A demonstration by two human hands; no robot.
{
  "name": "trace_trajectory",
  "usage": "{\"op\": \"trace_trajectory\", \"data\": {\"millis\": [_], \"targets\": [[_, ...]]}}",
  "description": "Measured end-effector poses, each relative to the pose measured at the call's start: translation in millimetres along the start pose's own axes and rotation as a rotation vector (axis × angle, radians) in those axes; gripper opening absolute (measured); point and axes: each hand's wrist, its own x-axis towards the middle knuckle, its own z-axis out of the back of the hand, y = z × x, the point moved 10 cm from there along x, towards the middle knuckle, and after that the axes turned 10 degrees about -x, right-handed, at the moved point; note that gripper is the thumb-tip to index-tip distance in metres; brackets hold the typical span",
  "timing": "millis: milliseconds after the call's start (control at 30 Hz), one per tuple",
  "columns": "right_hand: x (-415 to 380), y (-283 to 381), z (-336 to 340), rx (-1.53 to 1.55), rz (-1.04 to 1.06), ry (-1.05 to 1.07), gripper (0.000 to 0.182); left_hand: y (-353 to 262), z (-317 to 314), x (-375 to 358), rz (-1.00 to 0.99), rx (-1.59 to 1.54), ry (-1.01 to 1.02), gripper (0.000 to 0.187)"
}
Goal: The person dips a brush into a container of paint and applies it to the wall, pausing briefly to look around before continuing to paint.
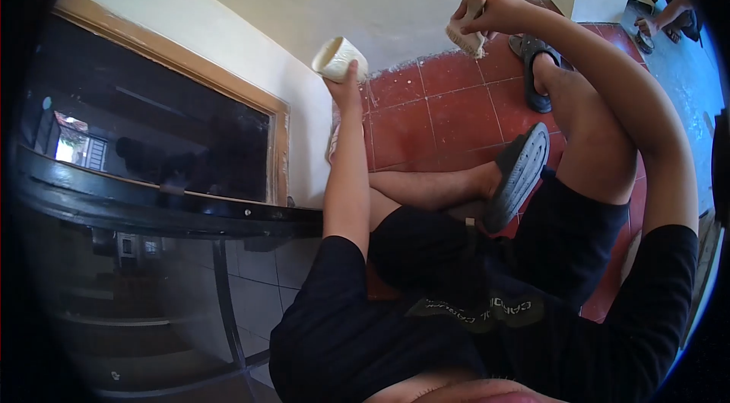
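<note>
Cup (351,58): cream, streaky outside, mouth tilted; gripped by the left hand (347,89).
Brush (465,39): red-tipped handle, pale ragged bristles; gripped in the right hand (490,12).

Red tiled floor (403,133), flecked with white.
Square tiles run in rows between pale joints — white specks (395,67) dot them, thickest along the edge by the pale wall (395,23). One dark sandal (536,76), worn on a foot, rests on the tiles; the other sandal (523,175) is tipped, its patterned sole showing — whether it touches the floor is hard to tell. A bluish floor (684,91) adjoins the tiles.
</note>
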Motion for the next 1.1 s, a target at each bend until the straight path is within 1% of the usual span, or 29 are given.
{"op": "trace_trajectory", "data": {"millis": [33, 67, 100, 133, 167, 200, 267, 333, 367, 400, 433, 467, 533, 600, 633, 667, 700, 733, 800, 833, 900, 1000, 1033, 1100], "targets": [[-3, 5, 1, -0.007, -0.007, 0.01, 0.036, 2, 2, 9, -0.01, -0.064, -0.015, 0.077], [-8, 2, 6, 0.04, -0.095, -0.028, 0.036, 6, 6, 17, 0.004, -0.067, -0.022, 0.077], [-13, -2, 10, 0.087, -0.185, -0.066, 0.038, -1, 5, 25, -0.035, -0.064, -0.004, 0.077], [-16, 2, 10, 0.081, -0.195, -0.053, 0.038, -8, 4, 29, -0.073, -0.062, 0.011, 0.077], [-20, -3, 15, -0.003, -0.285, -0.08, 0.038, -9, 2, 34, -0.06, -0.071, 0.05, 0.078], [-23, -10, 19, -0.089, -0.372, -0.109, 0.038, -5, 6, 38, -0.046, -0.077, 0.039, 0.078], [-27, -19, 11, -0.141, -0.39, -0.073, 0.037, 5, 6, 46, -0.064, -0.095, 0.084, 0.079], [-32, -24, -3, 0.01, -0.417, -0.088, 0.038, 21, 14, 47, -0.033, -0.122, 0.055, 0.08], [-29, -24, -12, -0.016, -0.421, -0.073, 0.038, 32, 18, 45, 0.007, -0.154, 0.023, 0.082], [-26, -31, -22, 0.081, -0.465, -0.096, 0.036, 45, 25, 42, 0.049, -0.183, -0.009, 0.085], [-23, -40, -33, 0.182, -0.511, -0.121, 0.033, 56, 29, 40, 0.057, -0.179, 0.004, 0.086], [-14, -45, -48, 0.171, -0.523, -0.107, 0.033, 69, 35, 36, 0.075, -0.184, -0.007, 0.086], [12, -46, -84, 0.478, -0.452, -0.134, 0.025, 90, 46, 30, 0.134, -0.286, -0.087, 0.085], [38, -49, -125, 0.413, -0.358, -0.108, 0.019, 100, 54, 31, 0.158, -0.259, -0.087, 0.085], [50, -56, -150, 0.496, -0.415, -0.145, 0.017, 93, 55, 33, 0.156, -0.215, -0.069, 0.085], [62, -74, -180, 0.641, -0.412, -0.226, 0.018, 87, 56, 34, 0.153, -0.172, -0.048, 0.084], [70, -83, -204, 0.711, -0.497, -0.258, 0.019, 85, 58, 36, 0.159, -0.173, -0.055, 0.084], [82, -87, -229, 0.708, -0.502, -0.253, 0.019, 82, 60, 37, 0.154, -0.152, -0.046, 0.085], [92, -103, -259, 0.801, -0.486, -0.53, 0.022, 81, 62, 35, 0.152, -0.109, -0.02, 0.086], [100, -105, -281, 0.801, -0.497, -0.529, 0.022, 82, 63, 34, 0.149, -0.084, -0.006, 0.088], [109, -107, -307, 0.81, -0.485, -0.686, 0.022, 85, 62, 31, 0.161, -0.075, 0.017, 0.089], [129, -109, -336, 0.804, -0.499, -0.668, 0.023, 87, 61, 29, 0.197, -0.094, 0.025, 0.089], [137, -111, -342, 0.634, -0.483, -0.604, 0.022, 92, 62, 28, 0.226, -0.1, 0.018, 0.089], [150, -119, -351, 0.59, -0.471, -0.622, 0.021, 92, 60, 27, 0.255, -0.105, 0.0, 0.09]]}}
